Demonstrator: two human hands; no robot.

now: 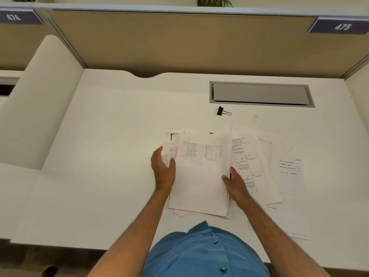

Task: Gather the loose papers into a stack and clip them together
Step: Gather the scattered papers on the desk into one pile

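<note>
Left hand [162, 168] curled against the left edge of the paper stack [199, 176], fingers half closed on the sheet edges; right hand [236, 184] pinches the right edge, thumb on top. Stack lies mid-bench [99, 136], uneven, corners fanned at the near end. More loose sheets [253, 162] spread to the right, one handwritten page [289, 172] furthest out. Binder clip [221, 111] sits apart, beyond the papers. Risk, judged: squaring a fanned pile may buckle or shed lower sheets; right-side pages could be missed. Legible: partition tags "474" [13, 17] and "475" [342, 27]; print on sheets too small to read.
</note>
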